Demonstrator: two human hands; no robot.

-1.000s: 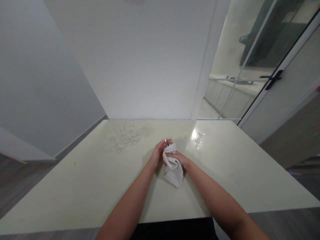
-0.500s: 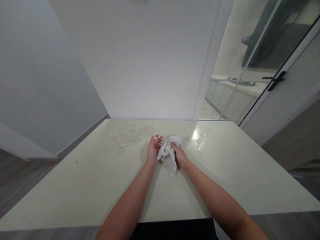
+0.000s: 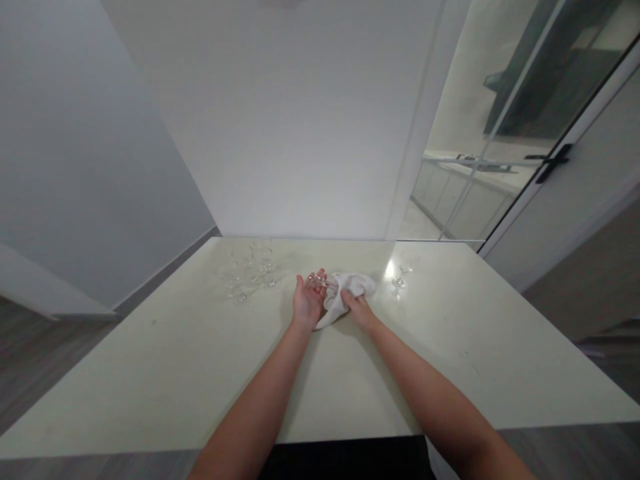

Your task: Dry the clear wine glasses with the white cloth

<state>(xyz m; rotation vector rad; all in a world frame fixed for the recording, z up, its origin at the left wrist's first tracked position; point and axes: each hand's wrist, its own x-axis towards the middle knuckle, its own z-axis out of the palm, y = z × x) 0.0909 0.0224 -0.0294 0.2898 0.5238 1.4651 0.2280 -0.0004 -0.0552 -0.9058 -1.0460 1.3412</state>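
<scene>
likely mid-wipe — cradling a clear stemmed drinking glass (image 3: 315,281) sideways in a loosely curled left hand (image 3: 307,304), pinching a white fabric cloth (image 3: 357,285) in the right hand (image 3: 361,311) at the stem end, over a glossy off-white table (image 3: 165,373). calls for steady bowl support, light cloth pressure.

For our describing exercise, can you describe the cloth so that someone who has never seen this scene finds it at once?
Find the wide pale table, then look just above its middle. There the right hand grips the bunched cloth. It is white and opaque, unlike the clear glass at the left hand.
</scene>
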